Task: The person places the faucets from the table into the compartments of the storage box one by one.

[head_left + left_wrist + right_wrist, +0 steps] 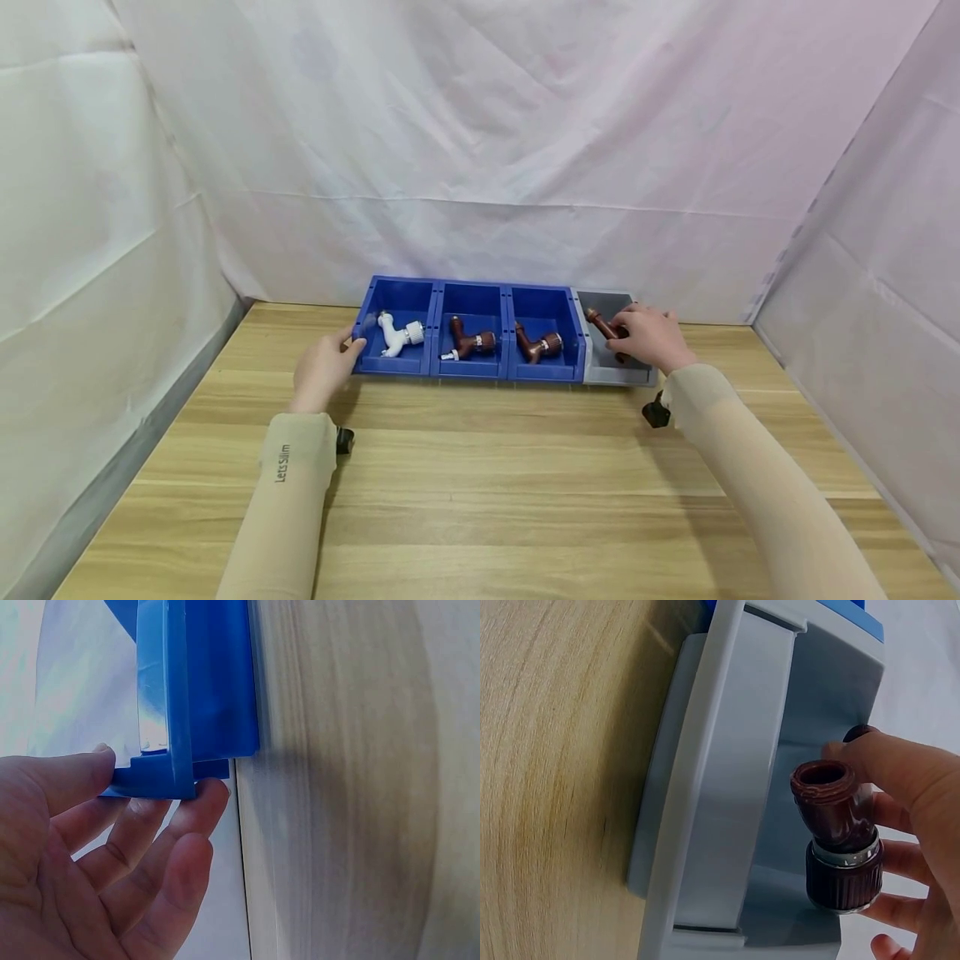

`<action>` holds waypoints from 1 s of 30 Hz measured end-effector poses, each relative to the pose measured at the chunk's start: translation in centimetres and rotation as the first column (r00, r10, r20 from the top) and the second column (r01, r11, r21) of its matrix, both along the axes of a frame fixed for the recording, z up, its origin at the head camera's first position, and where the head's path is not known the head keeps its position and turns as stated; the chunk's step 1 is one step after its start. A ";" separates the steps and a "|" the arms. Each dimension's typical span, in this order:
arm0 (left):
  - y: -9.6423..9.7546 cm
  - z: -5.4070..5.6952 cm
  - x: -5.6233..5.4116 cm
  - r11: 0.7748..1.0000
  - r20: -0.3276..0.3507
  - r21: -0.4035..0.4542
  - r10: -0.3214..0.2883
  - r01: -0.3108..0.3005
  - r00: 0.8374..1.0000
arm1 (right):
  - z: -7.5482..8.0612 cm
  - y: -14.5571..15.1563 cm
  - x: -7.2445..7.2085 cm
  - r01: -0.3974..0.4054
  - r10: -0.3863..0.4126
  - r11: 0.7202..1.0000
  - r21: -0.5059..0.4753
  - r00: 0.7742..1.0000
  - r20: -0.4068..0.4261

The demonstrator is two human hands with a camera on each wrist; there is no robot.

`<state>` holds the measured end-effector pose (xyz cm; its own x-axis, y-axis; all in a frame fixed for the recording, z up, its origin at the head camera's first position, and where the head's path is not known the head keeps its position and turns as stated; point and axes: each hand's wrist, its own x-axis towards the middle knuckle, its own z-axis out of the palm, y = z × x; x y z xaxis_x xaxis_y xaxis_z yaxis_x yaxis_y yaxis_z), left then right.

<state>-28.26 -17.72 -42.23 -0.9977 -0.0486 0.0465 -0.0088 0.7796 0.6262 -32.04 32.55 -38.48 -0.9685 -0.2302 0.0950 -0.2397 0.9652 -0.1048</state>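
Observation:
At the left end of the bin row, my left hand [324, 371] pinches the side rim of a blue bin [176, 697], thumb on one side and fingers on the other. A white tap [392, 337] lies in that bin. My right hand [654, 337] reaches over the grey bin [618, 377] at the right end. It holds a dark brown tap [845, 823] between thumb and fingers, tilted, its threaded mouth facing the camera in the right wrist view. Part of the tap is hidden behind the hand.
Two more blue bins stand between, one with a brown tap with a pale nozzle [465, 343], the other with a brown tap [534, 347]. The row sits at the back of the wooden table [480, 492], before a white cloth [480, 142]. Cloth walls flank both sides.

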 end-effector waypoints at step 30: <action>0.0 -0.1 0.0 1.000 -0.017 -0.002 0.000 0.000 1.000 | -1.4 -0.3 -1.1 0.030 -0.030 0.999 0.029 0.999 -0.012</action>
